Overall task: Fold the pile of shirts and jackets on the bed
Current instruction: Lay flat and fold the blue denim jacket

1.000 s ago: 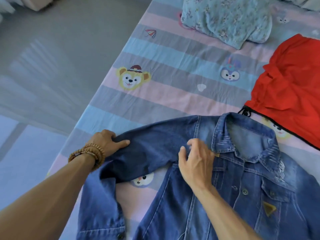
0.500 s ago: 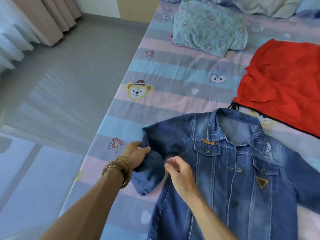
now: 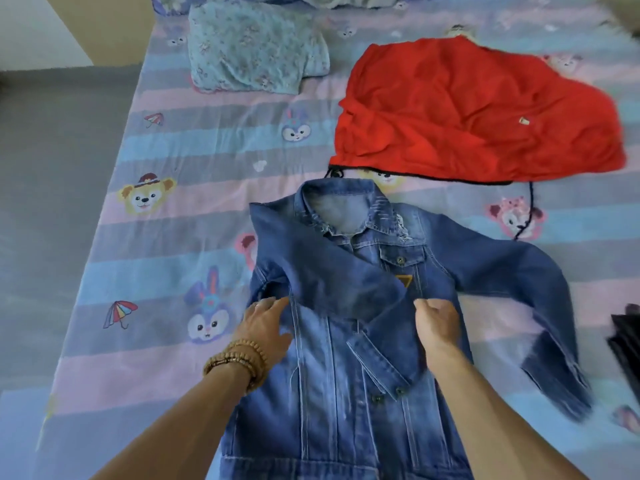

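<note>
Floor [image 3: 52, 202] grey, along the left edge of the bed [image 3: 173, 265], which wears a pastel striped sheet with cartoon bears, rabbits and umbrellas. Folded pale blue floral garment [image 3: 252, 46] sits near the head end, left of centre.

Denim jacket [image 3: 346, 358] lies front-up, collar pointing away from the person, in the near middle of the bed. Its left-side sleeve [image 3: 332, 282] is folded diagonally across the chest, cuff [image 3: 379, 367] ending over the button placket.

Left hand [image 3: 265, 323]: beaded bracelets [image 3: 239, 358] on the wrist, fingers straight, lying flat on the denim near the armpit seam just below the fold. Not gripping anything.

Right hand [image 3: 437, 322]: fingers curled, knuckles up, at the lower edge of the folded sleeve. Looks like a pinch on the fabric, but fingertips are hidden, so I can't tell for sure.

Other sleeve [image 3: 540, 306] is spread out to the right, bent down at the elbow, frayed cuff on the sheet.

Red garment [image 3: 478, 109] with black trim and a loose cord lies crumpled beyond the jacket collar, to the right. Dark item [image 3: 627, 344] clipped at the right edge, can't identify.
</note>
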`<action>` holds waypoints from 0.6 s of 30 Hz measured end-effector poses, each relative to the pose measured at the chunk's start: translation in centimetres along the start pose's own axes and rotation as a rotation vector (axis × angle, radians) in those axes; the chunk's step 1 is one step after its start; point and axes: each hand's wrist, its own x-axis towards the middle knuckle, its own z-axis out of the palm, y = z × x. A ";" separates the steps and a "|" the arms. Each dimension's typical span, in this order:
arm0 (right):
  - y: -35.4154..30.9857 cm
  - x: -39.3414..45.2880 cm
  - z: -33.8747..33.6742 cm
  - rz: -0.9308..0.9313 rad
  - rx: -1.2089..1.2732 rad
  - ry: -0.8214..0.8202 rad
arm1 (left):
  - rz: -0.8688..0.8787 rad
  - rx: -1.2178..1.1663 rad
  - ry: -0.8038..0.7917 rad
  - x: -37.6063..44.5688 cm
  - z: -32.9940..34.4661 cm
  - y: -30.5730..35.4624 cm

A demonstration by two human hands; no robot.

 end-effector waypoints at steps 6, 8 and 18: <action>0.8 -0.2 4.1 -0.119 -0.448 -0.067 | -0.099 0.298 0.258 3.3 1.3 -1.0; 0.8 0.8 4.9 -0.109 -0.445 -0.004 | -0.093 0.247 0.272 5.1 0.6 -0.8; 1.4 4.2 -0.7 0.226 0.009 -0.232 | -0.024 0.147 0.424 7.3 -2.2 -3.9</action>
